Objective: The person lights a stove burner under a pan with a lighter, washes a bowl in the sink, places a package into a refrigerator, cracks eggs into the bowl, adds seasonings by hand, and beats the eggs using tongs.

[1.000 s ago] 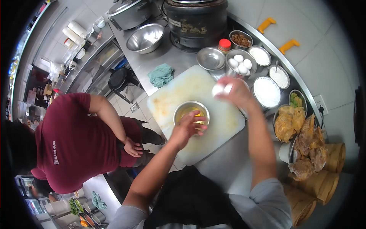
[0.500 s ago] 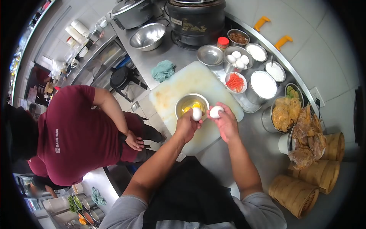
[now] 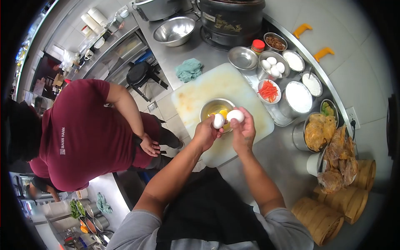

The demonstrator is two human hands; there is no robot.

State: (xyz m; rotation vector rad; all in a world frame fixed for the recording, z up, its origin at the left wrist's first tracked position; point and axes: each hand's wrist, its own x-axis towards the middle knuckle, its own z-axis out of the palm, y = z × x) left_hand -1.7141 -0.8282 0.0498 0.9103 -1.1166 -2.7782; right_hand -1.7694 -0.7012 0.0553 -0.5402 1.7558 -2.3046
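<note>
My left hand (image 3: 205, 132) is closed around a white egg (image 3: 218, 121) at the near rim of a steel bowl (image 3: 204, 109). A second white egg (image 3: 236, 116) is gripped in my right hand (image 3: 245, 132), just to the right and slightly farther off. The two eggs are very close together; whether they touch I cannot tell. Inside the bowl lie yellow yolks (image 3: 223, 113) in clear egg white, partly hidden by my hands. The bowl rests on a white cutting board (image 3: 191, 96).
A bowl of whole eggs (image 3: 263, 73), shredded red food (image 3: 268, 92) and white powder (image 3: 298, 98) stand on a tray behind the board. A green cloth (image 3: 189, 69) lies at its far left. Bamboo steamers (image 3: 318, 216) sit right; a co-worker in maroon (image 3: 89, 133) stands left.
My right hand has brought its egg leftward, close against the one in my left hand. The whole view has shifted slightly, so the counter appears farther right.
</note>
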